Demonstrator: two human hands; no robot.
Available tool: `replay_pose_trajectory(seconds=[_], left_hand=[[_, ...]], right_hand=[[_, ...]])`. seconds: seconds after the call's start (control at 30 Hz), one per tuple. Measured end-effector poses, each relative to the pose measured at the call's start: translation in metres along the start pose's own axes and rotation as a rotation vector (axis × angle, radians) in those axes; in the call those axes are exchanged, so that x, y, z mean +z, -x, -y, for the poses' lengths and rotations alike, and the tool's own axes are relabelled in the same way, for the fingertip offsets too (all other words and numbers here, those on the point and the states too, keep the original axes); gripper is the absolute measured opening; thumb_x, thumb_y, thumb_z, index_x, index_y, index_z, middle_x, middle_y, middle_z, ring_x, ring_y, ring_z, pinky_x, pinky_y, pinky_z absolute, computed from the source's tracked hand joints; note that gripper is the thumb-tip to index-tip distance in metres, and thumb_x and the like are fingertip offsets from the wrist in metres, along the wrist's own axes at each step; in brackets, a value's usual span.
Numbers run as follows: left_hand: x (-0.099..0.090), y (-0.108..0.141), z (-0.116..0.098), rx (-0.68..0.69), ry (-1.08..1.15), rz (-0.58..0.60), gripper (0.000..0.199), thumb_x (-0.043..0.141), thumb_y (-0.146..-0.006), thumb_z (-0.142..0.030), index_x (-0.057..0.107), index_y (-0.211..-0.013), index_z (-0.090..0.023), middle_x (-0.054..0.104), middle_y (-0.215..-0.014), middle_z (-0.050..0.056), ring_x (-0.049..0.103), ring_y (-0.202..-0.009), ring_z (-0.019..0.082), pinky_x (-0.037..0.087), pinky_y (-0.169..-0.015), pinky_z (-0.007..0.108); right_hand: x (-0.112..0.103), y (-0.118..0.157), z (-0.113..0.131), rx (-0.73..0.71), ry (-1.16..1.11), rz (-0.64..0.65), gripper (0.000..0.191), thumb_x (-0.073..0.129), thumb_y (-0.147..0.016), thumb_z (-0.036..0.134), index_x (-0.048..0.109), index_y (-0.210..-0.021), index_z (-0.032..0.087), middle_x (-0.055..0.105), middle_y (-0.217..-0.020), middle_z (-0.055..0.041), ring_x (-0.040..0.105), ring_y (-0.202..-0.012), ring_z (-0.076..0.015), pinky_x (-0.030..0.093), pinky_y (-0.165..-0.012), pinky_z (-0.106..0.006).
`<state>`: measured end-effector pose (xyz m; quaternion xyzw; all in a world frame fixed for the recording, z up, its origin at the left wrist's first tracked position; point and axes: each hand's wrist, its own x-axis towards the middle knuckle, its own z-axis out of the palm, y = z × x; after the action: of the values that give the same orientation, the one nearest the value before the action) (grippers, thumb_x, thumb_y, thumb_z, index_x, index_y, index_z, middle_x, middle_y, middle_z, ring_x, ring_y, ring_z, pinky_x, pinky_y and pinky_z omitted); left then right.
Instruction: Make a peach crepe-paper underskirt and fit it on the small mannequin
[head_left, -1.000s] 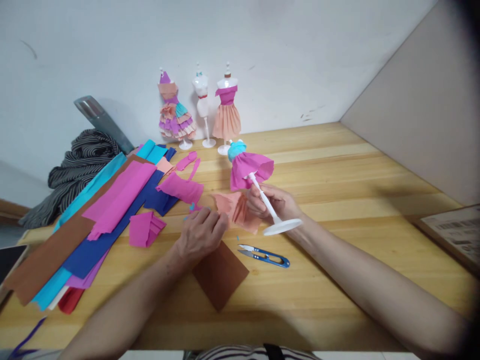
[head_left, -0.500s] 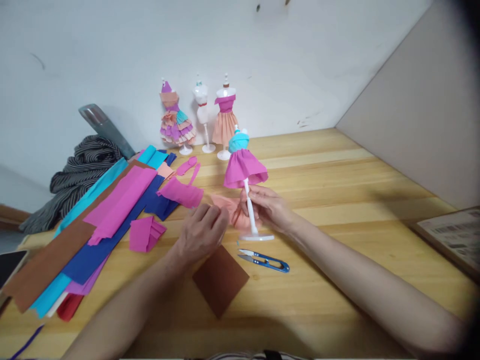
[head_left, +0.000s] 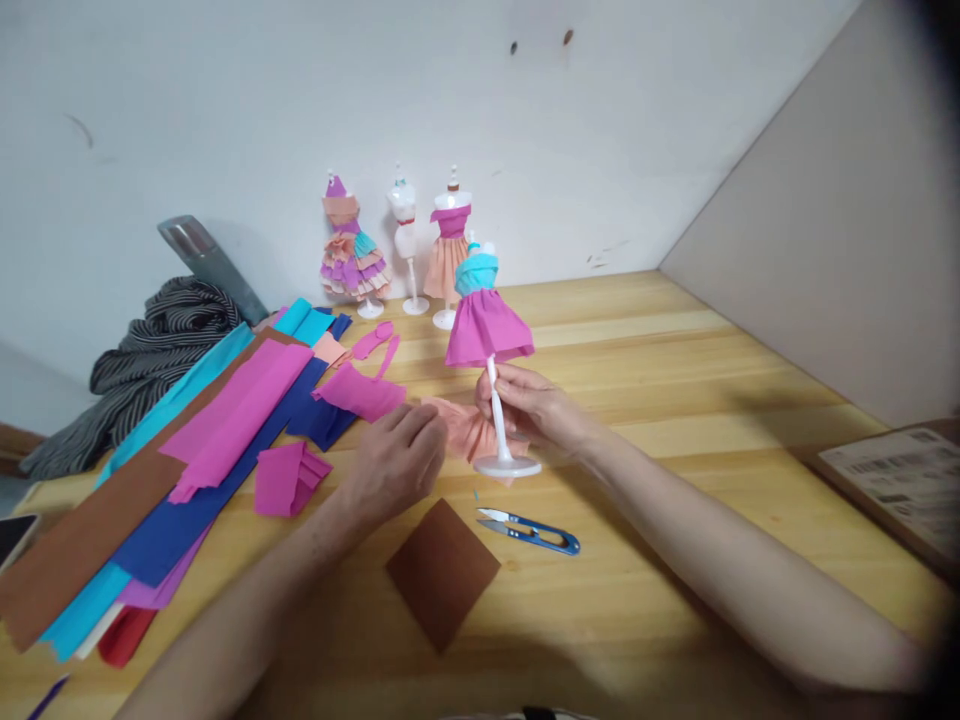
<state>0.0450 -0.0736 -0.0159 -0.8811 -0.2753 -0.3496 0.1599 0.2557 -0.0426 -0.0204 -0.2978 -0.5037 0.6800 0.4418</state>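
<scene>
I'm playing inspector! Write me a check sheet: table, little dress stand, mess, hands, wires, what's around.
Surface: light wooden table.
Main thing: dress form, turquoise top, pink skirt, upright.
Clutter: colored strips at left; brown square and blue snips in front.
Hands: right hand grips the stem; left hand curled, can't tell if holding anything.
Cables: nothing seen for sure; thin purple strip, lower left, unclear.
Surroundings: wall behind, three more dress forms near it, labelled box at right.

Right grip part-hides peach fabric.
</scene>
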Motion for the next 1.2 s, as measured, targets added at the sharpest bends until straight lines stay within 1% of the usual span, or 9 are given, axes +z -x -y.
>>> replay_pose_trajectory(seconds=[0.13,0.23,0.37,0.53,0.67,0.83,0.93,1.03,1.2], left_hand=[[-0.003,-0.001,0.012,-0.115,-0.079,-0.026,0.012,0.051,-0.086,-0.010,0.060,-0.082,-0.016,0.068,-0.075,0.005,0.062,-0.067,0.016,0.047,-0.059,0.025],[-0.003,-0.002,0.021,-0.169,-0.106,-0.006,0.013,0.051,-0.087,-0.012,0.060,-0.079,-0.016,0.068,-0.069,0.004,0.061,-0.062,0.015,0.043,-0.053,0.024],[-0.004,-0.003,0.028,-0.136,-0.188,0.044,0.016,0.049,-0.090,-0.015,0.062,-0.081,-0.016,0.068,-0.066,0.003,0.062,-0.060,0.016,0.042,-0.051,0.024],[-0.005,-0.003,0.033,-0.065,-0.278,0.079,0.016,0.050,-0.091,-0.016,0.065,-0.093,-0.011,0.068,-0.065,0.004,0.063,-0.057,0.017,0.045,-0.049,0.026],[-0.003,-0.002,0.035,-0.086,-0.287,0.068,0.017,0.053,-0.090,-0.016,0.065,-0.098,-0.009,0.071,-0.070,0.006,0.066,-0.061,0.018,0.047,-0.052,0.027],[0.000,-0.006,0.037,-0.151,-0.231,0.052,0.017,0.052,-0.091,-0.019,0.066,-0.094,-0.011,0.071,-0.069,0.004,0.066,-0.059,0.017,0.047,-0.050,0.025],[0.000,-0.009,0.039,-0.201,-0.167,0.051,0.013,0.055,-0.089,-0.018,0.067,-0.090,-0.014,0.073,-0.074,0.004,0.068,-0.066,0.017,0.050,-0.055,0.025],[-0.001,-0.011,0.042,-0.206,-0.057,0.038,0.009,0.058,-0.086,-0.015,0.067,-0.090,-0.016,0.073,-0.082,0.005,0.069,-0.074,0.018,0.053,-0.064,0.026],[-0.006,-0.012,0.036,-0.085,0.081,-0.004,0.016,0.061,-0.082,-0.007,0.064,-0.096,-0.014,0.072,-0.087,0.008,0.066,-0.078,0.019,0.055,-0.069,0.029]], right_hand=[[-0.013,-0.007,0.010,0.009,0.073,-0.017,0.028,0.068,-0.077,0.043,0.057,-0.076,0.018,0.058,-0.065,0.0009,0.040,-0.047,-0.0071,0.026,-0.044,-0.022],[-0.023,-0.011,0.017,0.019,0.127,-0.028,0.026,0.069,-0.077,0.040,0.058,-0.076,0.017,0.060,-0.065,-0.0003,0.044,-0.049,-0.0079,0.028,-0.045,-0.022],[-0.040,-0.008,0.023,0.069,0.232,-0.037,0.026,0.070,-0.076,0.039,0.060,-0.076,0.015,0.060,-0.064,-0.0007,0.042,-0.047,-0.0074,0.026,-0.044,-0.022],[-0.063,0.004,0.025,0.131,0.301,-0.075,0.030,0.069,-0.075,0.044,0.060,-0.077,0.015,0.057,-0.062,0.0006,0.040,-0.045,-0.0068,0.024,-0.043,-0.022],[-0.080,0.014,0.023,0.161,0.341,-0.104,0.028,0.068,-0.078,0.042,0.060,-0.078,0.015,0.057,-0.062,0.0004,0.040,-0.045,-0.0069,0.024,-0.043,-0.023],[-0.099,0.023,0.017,0.201,0.395,-0.148,0.033,0.068,-0.078,0.047,0.060,-0.079,0.015,0.053,-0.060,0.0022,0.038,-0.045,-0.0065,0.024,-0.043,-0.023],[-0.105,0.026,0.017,0.188,0.391,-0.174,0.036,0.069,-0.077,0.050,0.060,-0.080,0.015,0.053,-0.061,0.0023,0.037,-0.045,-0.0062,0.024,-0.043,-0.023],[-0.107,0.025,0.020,0.143,0.407,-0.195,0.035,0.069,-0.077,0.050,0.062,-0.081,0.016,0.056,-0.063,0.0008,0.039,-0.045,-0.0068,0.025,-0.043,-0.023],[-0.094,0.002,0.027,-0.036,0.419,-0.234,0.032,0.065,-0.081,0.050,0.064,-0.082,0.017,0.055,-0.060,0.0008,0.047,-0.049,-0.0104,0.033,-0.047,-0.025]])
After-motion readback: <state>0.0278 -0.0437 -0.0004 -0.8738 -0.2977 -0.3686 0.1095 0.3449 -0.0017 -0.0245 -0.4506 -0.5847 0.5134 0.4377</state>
